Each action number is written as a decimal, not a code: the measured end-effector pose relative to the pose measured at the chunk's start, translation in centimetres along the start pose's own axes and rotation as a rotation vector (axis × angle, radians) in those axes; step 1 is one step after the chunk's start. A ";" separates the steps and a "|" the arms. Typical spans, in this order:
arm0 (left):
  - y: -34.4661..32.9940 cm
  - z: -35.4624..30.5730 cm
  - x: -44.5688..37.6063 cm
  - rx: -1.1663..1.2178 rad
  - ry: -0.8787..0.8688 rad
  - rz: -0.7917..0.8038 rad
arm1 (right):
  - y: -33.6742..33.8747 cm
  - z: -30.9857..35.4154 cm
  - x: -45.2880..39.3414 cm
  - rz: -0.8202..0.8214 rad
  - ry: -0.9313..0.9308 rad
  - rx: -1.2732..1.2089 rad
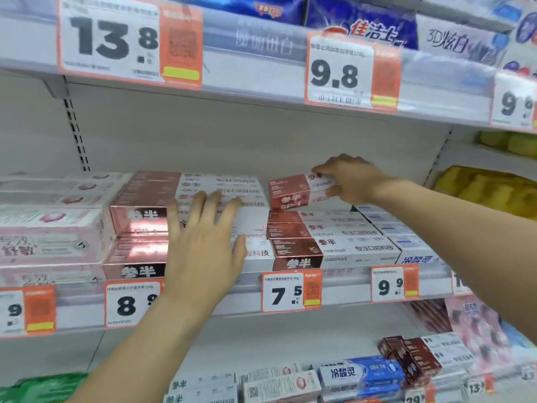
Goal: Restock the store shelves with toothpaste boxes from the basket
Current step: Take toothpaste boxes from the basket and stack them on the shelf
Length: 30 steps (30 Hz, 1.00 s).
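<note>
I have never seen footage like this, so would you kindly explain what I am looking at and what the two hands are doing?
This is one picture from a camera worn on a person's head, looking forward and down at store shelves. There is no machine, only bare hands. The middle shelf carries stacks of toothpaste boxes with price tags along its edge. The right hand grips a red-and-white box on top of a red stack. The left hand rests flat, fingers spread, against the pink stack beside it.

Price tags are white with orange edges and black digits. Left of the 7.5 one: shiny rose-pink-and-white boxes; above it, dark red-and-white boxes.
</note>
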<state>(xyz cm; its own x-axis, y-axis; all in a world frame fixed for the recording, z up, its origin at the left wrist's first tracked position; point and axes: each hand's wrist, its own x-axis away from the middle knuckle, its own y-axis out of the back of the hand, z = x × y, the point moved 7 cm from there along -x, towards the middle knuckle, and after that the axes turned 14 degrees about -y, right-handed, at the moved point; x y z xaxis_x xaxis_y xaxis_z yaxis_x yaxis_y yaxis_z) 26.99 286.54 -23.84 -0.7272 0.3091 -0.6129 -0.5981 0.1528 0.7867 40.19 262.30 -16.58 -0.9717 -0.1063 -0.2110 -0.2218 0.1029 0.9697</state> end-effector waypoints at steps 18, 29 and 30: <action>-0.4 0.0 0.2 0.057 0.014 -0.070 | -2.7 1.8 -3.3 0.366 0.069 -0.151; -0.4 0.5 0.4 -0.001 0.084 -0.040 | -3.0 1.6 -3.9 0.359 0.075 -0.136; -0.4 0.5 0.4 0.001 0.085 -0.039 | -3.0 1.5 -4.0 0.362 0.066 -0.139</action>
<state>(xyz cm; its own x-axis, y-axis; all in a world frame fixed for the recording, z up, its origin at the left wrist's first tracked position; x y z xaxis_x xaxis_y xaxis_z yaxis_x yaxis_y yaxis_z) 27.06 287.06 -24.38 -0.7293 0.2217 -0.6473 -0.6264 0.1645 0.7620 44.60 263.86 -18.79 -0.9768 -0.1513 0.1516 0.1516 0.0113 0.9884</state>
